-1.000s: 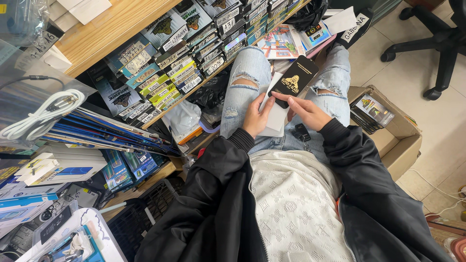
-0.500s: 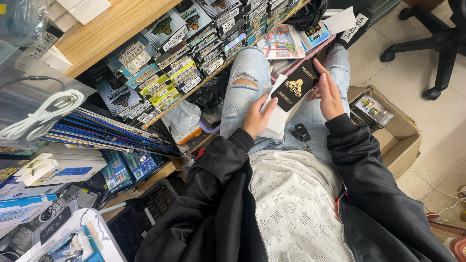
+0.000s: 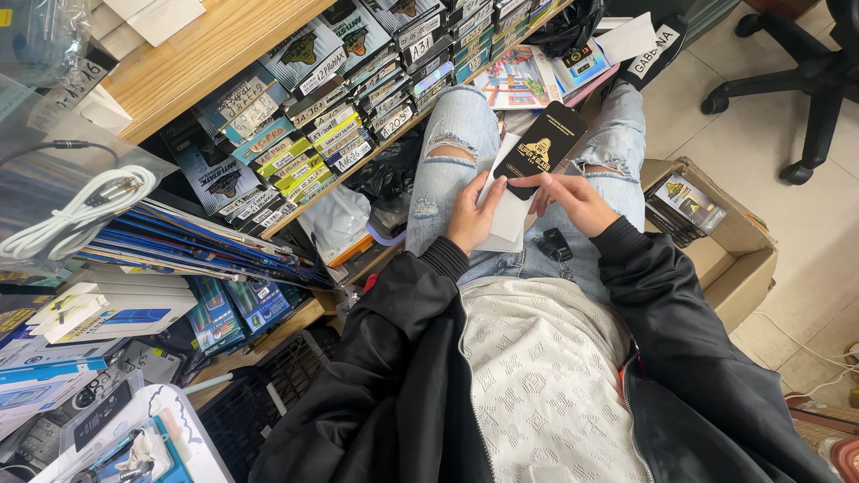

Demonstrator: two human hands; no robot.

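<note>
While seated over torn jeans [image 3: 447, 152], pinching black packet [image 3: 540, 148] at its near end with right hand [image 3: 573, 199], long axis running away up-right, left hand [image 3: 472, 216] pressing white sleeve [image 3: 506, 207] just beside it.

A flat black rectangular packet [image 3: 542, 143] is showing a gold emblem and is lying against a plain white card sleeve [image 3: 508, 210]. The light blue ripped denim jeans [image 3: 452, 148] are showing pale frayed patches at the knees. A black jacket [image 3: 680, 358] is framing a cream knit top [image 3: 541, 385] patterned with small diamonds. The brown cardboard box [image 3: 738, 259] is standing on pale beige floor tiles [image 3: 761, 134].
</note>
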